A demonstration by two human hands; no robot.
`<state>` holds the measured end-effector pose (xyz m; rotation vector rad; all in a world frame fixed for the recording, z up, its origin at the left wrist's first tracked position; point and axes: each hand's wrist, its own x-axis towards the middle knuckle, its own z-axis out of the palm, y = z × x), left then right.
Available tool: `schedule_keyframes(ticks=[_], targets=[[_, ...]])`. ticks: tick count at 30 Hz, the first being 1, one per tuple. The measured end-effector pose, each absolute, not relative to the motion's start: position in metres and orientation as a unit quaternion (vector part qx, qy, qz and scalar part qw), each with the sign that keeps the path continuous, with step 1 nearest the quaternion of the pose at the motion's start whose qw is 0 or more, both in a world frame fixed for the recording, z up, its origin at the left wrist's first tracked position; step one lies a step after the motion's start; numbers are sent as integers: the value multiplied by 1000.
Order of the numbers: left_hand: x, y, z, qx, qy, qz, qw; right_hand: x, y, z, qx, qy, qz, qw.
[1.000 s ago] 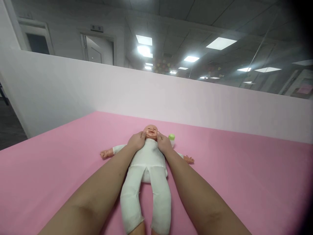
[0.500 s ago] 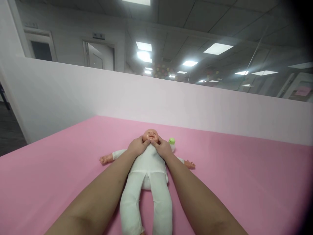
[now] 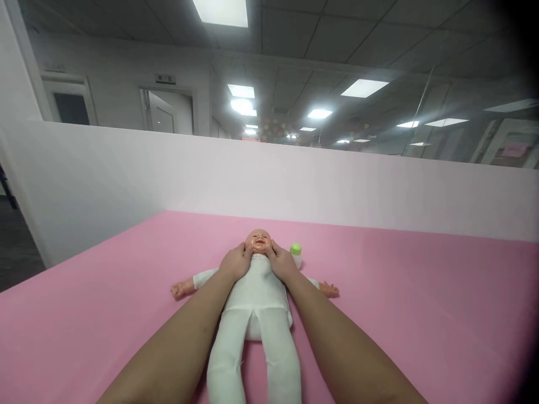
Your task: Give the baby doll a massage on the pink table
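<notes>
A grey ceiling (image 3: 290, 33) with bright light panels (image 3: 221, 11) stretches over the room, and below it a low white wall (image 3: 320, 185) runs along the far edge of a pink surface (image 3: 404, 303). On the surface a doll (image 3: 257, 292) in white cloth lies on its back, its head (image 3: 258, 238) near the far edge, closer to the far left corner than to the right edge of the view, its legs running toward the near edge and out of sight. Its arms spread toward the left and right sides. The person's left hand (image 3: 236, 262) and right hand (image 3: 283, 262) are apart, one against each side of the doll's face, thumbs by the cheeks; one cannot tell whether the fingers close on it. Just beside the right hand, toward the right edge, a small white container with a green lid (image 3: 296, 255) stands upright
</notes>
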<state>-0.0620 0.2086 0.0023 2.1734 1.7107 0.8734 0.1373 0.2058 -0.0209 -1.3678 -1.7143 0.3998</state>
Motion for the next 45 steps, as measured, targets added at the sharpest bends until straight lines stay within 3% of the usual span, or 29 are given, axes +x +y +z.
schedule_keyframes(ticks=[45], targets=[[-68, 202, 3, 738, 570, 327, 153, 131, 198, -16, -519, -673, 219, 479]])
